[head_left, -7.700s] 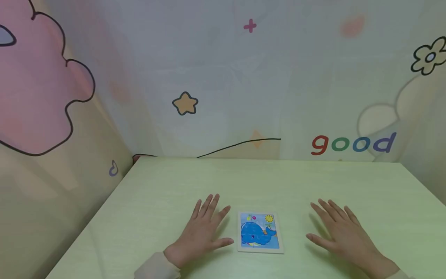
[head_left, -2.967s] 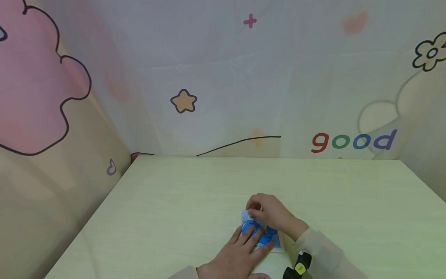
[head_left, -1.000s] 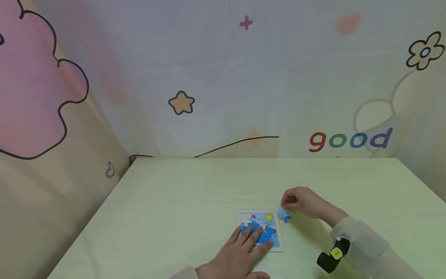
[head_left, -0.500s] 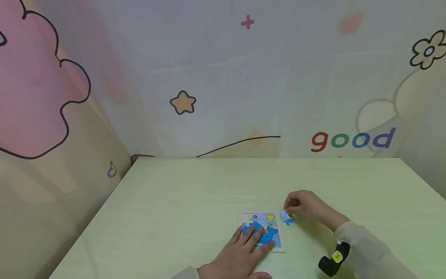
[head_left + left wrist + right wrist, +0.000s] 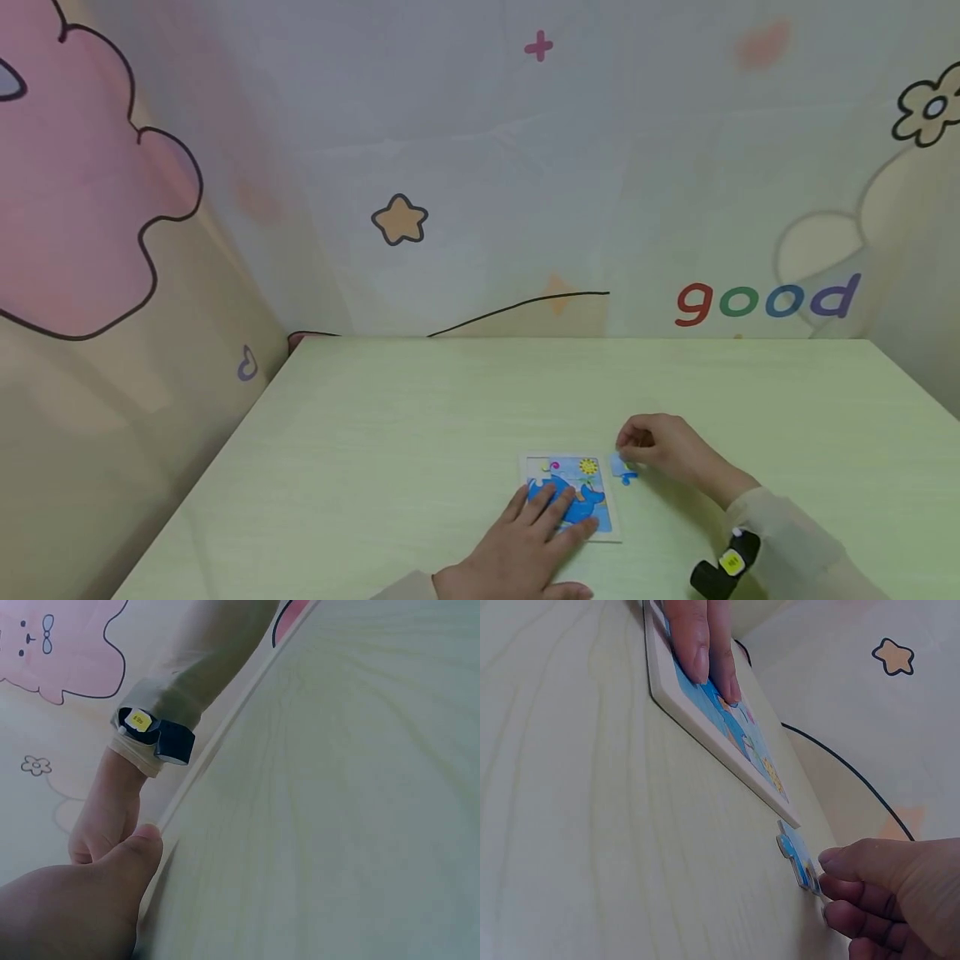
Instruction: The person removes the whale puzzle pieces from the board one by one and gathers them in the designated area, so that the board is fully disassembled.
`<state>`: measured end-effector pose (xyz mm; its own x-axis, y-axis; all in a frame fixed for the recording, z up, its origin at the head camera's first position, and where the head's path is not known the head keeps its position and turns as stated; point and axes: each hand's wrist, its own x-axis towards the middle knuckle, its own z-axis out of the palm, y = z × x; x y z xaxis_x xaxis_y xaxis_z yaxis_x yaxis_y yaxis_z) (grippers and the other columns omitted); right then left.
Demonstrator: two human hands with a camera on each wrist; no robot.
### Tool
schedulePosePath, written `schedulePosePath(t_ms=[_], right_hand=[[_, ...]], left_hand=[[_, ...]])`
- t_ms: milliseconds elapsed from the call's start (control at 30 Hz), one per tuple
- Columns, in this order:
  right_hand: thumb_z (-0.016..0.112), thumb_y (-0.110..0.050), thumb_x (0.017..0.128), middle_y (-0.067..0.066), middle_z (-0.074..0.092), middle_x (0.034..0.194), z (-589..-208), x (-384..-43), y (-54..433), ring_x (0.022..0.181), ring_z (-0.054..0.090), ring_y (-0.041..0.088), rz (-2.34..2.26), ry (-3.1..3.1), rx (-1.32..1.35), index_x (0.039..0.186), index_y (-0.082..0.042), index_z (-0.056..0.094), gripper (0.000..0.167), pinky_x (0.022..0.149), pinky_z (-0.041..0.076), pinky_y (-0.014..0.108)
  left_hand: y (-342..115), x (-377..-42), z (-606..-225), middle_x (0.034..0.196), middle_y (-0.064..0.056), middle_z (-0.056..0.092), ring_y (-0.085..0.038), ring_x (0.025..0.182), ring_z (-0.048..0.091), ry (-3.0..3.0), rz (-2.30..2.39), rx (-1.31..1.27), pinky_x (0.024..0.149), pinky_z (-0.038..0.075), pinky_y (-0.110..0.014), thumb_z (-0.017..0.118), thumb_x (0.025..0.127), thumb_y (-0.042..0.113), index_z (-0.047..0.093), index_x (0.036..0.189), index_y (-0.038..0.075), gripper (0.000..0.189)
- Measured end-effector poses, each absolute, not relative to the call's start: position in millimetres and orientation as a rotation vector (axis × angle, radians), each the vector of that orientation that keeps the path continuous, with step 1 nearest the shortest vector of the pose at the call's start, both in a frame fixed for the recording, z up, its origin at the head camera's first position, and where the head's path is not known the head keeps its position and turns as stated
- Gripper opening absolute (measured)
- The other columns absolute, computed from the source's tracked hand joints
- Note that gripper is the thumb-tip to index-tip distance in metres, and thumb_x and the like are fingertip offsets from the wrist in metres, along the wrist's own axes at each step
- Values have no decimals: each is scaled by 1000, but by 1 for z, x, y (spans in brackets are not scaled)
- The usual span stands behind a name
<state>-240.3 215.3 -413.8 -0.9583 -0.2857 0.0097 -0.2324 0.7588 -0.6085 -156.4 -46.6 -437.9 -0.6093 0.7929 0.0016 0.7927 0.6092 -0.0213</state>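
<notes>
A whale jigsaw puzzle [image 5: 590, 497] in a pale frame lies on the table, its upper left corner lacking a piece. My left hand [image 5: 517, 546] rests on it with fingers spread; two of its fingers [image 5: 694, 652] press the picture in the right wrist view. Just right of the frame, my right hand [image 5: 667, 446] pinches a small blue puzzle piece [image 5: 622, 469] at its far edge, low over or on the table. That puzzle piece [image 5: 796, 855] shows a knob toward the camera. In the left wrist view, the left thumb [image 5: 127, 874] is seen, the puzzle hidden.
The light green table [image 5: 375, 433] reaches back to a printed cloth wall [image 5: 480, 167]. A black wrist camera [image 5: 726, 567] is strapped on the right sleeve. Cloth walls also stand at the left and right sides.
The right hand came to the puzzle, took the upper left piece out and carried it right of the frame. Over the last second it sank slightly there. The left hand stays on the puzzle.
</notes>
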Motion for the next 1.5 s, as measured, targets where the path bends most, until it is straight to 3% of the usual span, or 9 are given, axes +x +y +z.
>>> schedulePosePath(t_ms=[967,1500], right_hand=[[71,-16,86,-4,64,82,-398,-240,185,75,53,9,-1061,2859,-648,96,-7,69,13,66,44,20],[70,-20,87,-3,63,86,-402,-237,158,76,53,8,-1008,2788,-711,96,-9,69,14,66,44,21]], left_hand=[[-45,-158,-438,162,-4,16,-26,149,20,-2858,37,-1384,115,27,-51,15,97,64,17,154,34,64],[-46,-158,-441,161,-8,21,-28,147,25,-2754,94,-1373,114,31,-49,20,99,62,24,153,30,64]])
